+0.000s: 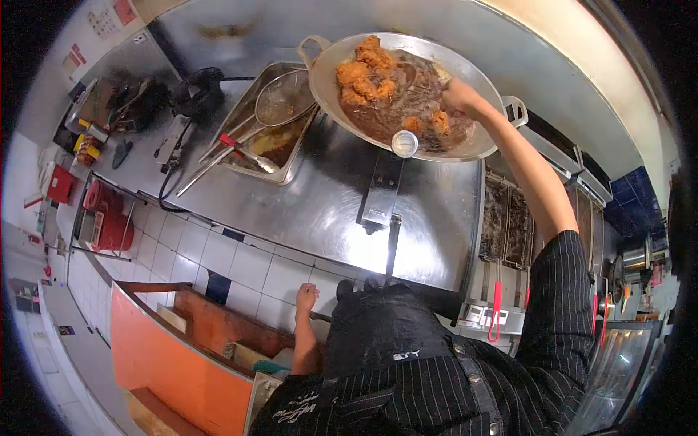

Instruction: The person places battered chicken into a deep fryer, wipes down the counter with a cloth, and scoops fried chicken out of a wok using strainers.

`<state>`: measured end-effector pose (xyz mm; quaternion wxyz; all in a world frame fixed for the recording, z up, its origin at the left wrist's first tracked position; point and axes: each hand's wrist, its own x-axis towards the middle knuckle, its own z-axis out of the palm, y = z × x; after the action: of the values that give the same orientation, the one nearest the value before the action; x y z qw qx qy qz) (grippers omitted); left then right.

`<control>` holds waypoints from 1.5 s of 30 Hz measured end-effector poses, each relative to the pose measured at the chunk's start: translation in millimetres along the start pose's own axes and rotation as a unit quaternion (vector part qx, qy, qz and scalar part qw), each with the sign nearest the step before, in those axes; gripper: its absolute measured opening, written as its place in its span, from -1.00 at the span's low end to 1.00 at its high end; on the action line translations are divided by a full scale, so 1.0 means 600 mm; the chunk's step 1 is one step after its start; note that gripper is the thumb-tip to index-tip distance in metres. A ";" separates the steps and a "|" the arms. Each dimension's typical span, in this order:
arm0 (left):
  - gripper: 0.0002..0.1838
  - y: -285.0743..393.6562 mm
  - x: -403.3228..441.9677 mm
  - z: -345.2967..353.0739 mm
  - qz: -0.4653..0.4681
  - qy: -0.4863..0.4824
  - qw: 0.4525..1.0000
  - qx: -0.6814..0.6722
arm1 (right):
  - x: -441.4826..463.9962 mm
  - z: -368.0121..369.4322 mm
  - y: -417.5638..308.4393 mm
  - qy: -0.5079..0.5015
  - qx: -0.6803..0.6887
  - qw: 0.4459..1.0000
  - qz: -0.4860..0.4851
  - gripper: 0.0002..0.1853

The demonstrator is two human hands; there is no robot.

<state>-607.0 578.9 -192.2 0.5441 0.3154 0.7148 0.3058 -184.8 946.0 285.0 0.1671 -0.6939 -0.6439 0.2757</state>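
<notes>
My right hand is over the right part of a large wok of bubbling dark oil, its fingers curled; whatever they hold, if anything, is hidden. Golden fried pieces are heaped at the wok's left side, and smaller fried pieces float below my right hand. A round metal cup-like item shows at the wok's near rim. Down beside my apron, away from the counter, hangs my left hand, fingers curled in with nothing visible in them.
Left of the wok, a metal tray holds a round strainer and red-banded tongs. Fryer baskets with red handles stand right of the steel counter. An orange cabinet is at the lower left.
</notes>
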 end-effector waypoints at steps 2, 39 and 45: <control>-0.79 -0.002 -0.005 -0.001 0.003 -0.003 1.000 -0.009 | 0.027 0.001 0.013 0.012 -0.207 0.977 -0.060 -0.76; -0.74 -0.197 0.042 -0.023 -0.144 -0.184 0.964 -0.129 | -0.344 -0.144 0.022 0.143 -0.425 0.891 -0.077 -0.64; -0.69 -0.169 0.087 -0.014 -0.212 -0.150 0.925 -0.276 | -0.407 -0.193 -0.002 0.147 -0.456 0.876 -0.047 -0.72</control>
<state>-638.0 556.6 -300.1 0.7624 0.0361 0.5626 0.3179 -120.8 719.7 418.3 -0.0625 -0.6946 -0.6980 -0.1623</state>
